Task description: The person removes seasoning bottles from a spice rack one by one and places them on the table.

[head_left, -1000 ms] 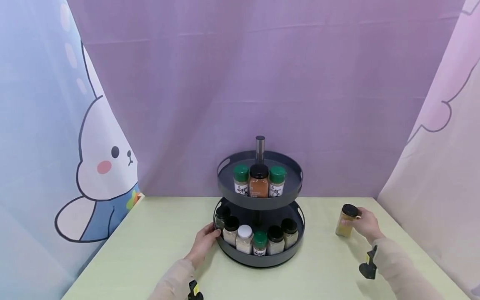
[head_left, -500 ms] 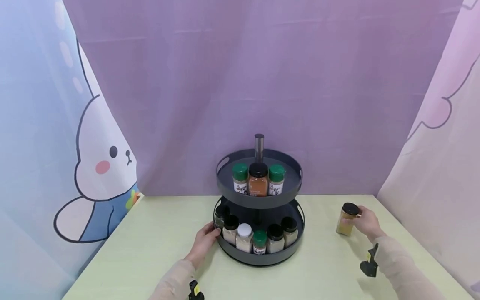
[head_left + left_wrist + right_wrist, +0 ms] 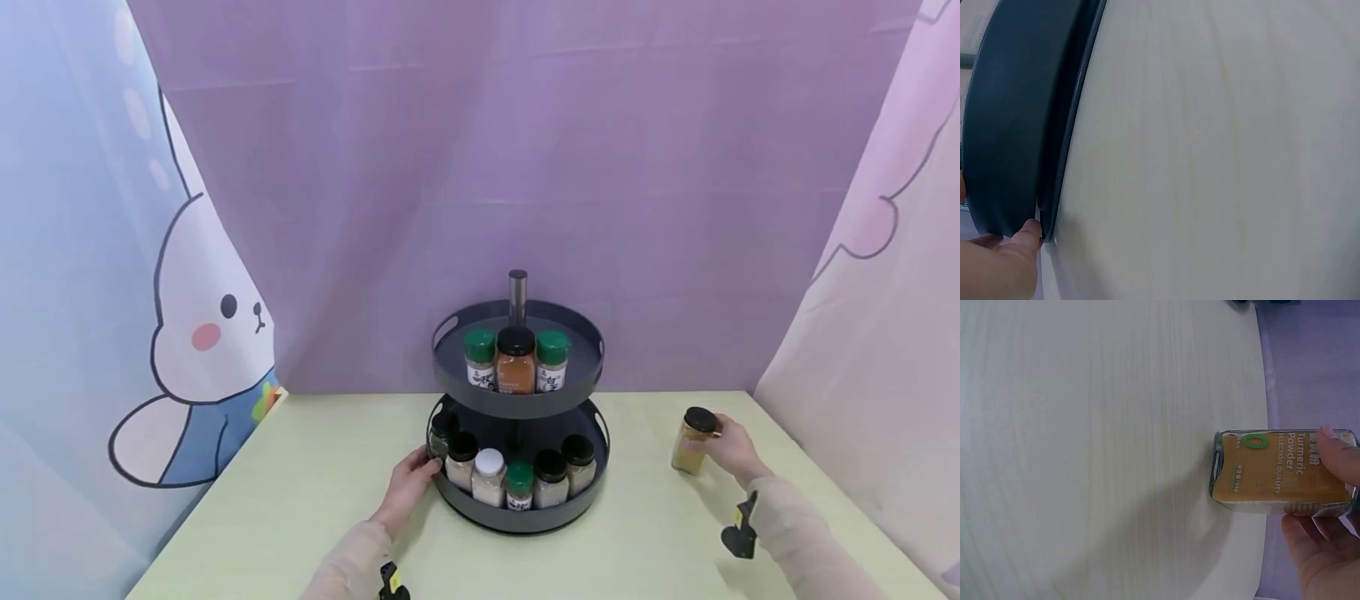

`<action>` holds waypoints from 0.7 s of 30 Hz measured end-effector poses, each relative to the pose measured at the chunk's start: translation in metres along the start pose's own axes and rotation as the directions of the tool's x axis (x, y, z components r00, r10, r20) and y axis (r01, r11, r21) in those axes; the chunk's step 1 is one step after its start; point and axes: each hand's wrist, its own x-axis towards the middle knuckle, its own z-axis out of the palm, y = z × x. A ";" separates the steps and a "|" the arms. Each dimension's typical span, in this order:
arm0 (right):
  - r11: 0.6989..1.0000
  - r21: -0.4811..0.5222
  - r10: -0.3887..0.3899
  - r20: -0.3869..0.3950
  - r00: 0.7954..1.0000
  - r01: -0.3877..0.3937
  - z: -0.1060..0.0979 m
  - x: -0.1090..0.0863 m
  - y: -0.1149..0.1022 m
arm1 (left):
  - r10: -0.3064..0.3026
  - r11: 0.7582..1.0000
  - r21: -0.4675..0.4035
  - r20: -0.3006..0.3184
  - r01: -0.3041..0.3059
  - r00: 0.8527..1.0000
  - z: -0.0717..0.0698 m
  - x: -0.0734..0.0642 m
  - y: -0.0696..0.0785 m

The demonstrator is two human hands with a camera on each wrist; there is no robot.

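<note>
Right hand [image 3: 731, 452] grips the turmeric powder jar [image 3: 1266, 469], likely rigid, slick, best held mid-body; left hand [image 3: 408, 485] pinches the lower tray [image 3: 517, 522].

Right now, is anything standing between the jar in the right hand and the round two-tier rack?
Nothing visible stands on the table between the turmeric jar in the right hand and the rack. Only the lower tray's raised rim edges that level. The left hand is at the opposite side.

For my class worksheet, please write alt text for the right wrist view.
A right hand grips a clear jar labelled "Turmeric Powder". A pale table fills most of the view, with purple fabric along the right side.
</note>
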 end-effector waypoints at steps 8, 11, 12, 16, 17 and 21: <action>0.999 0.045 0.019 -0.014 1.000 -0.018 0.001 0.001 -0.001 | 0.004 1.000 -0.013 0.003 -0.004 1.000 0.001 0.001 0.002; 0.997 0.074 0.035 -0.012 0.999 -0.034 0.000 0.001 -0.003 | 0.004 1.000 -0.018 0.009 -0.004 1.000 0.001 0.000 0.003; 0.996 0.080 0.035 -0.012 0.999 -0.034 -0.001 0.001 -0.004 | 0.006 1.000 -0.018 0.011 -0.005 1.000 0.002 -0.001 0.003; 0.995 0.093 0.023 -0.019 1.000 -0.021 -0.002 -0.001 -0.009 | 0.004 1.000 -0.022 0.012 -0.004 1.000 0.002 -0.001 0.004; 0.995 0.098 0.014 -0.025 1.000 -0.012 -0.003 -0.002 -0.011 | 0.005 1.000 -0.021 0.009 -0.005 1.000 0.002 -0.001 0.003; 0.994 0.101 -0.029 -0.059 0.998 0.035 -0.006 -0.006 -0.020 | -0.001 1.000 -0.021 -0.001 0.001 1.000 0.001 -0.001 0.002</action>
